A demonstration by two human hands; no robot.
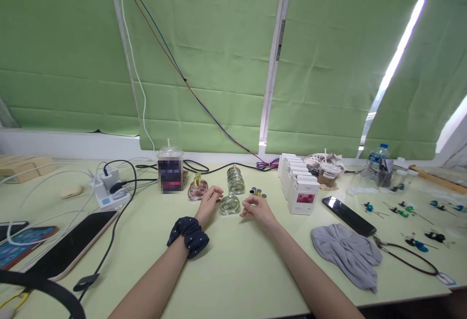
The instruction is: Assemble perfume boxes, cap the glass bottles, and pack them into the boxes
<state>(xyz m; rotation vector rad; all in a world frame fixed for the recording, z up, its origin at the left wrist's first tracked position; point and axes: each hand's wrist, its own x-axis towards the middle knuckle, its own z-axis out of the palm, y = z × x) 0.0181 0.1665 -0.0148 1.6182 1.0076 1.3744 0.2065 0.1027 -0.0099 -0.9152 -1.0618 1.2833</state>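
Observation:
A clear oval glass bottle (229, 205), which looks like a perfume bottle, stands between my hands. My left hand (209, 203) is at its left side with loosely bent fingers, holding nothing that I can see; whether the fingertips touch the glass, I cannot tell. On the other side, my right hand (258, 208) has its fingers curled together in a pinch just off the bottle. Anything inside that pinch is too small to make out. A row of similar clear bottles (236, 183) stands behind. Pink-filled bottles (198, 190) with gold tops are just beyond my left hand. Small gold caps (259, 193) sit behind my right hand.
White boxes (302, 196) stand in a row at the right, near a black phone (349, 216) and a grey cloth (346, 253). Drink cups (170, 168) stand farther back. Left are a power strip (109, 195), cables and a tablet (75, 246). Small blue-green parts (416, 244) lie far right.

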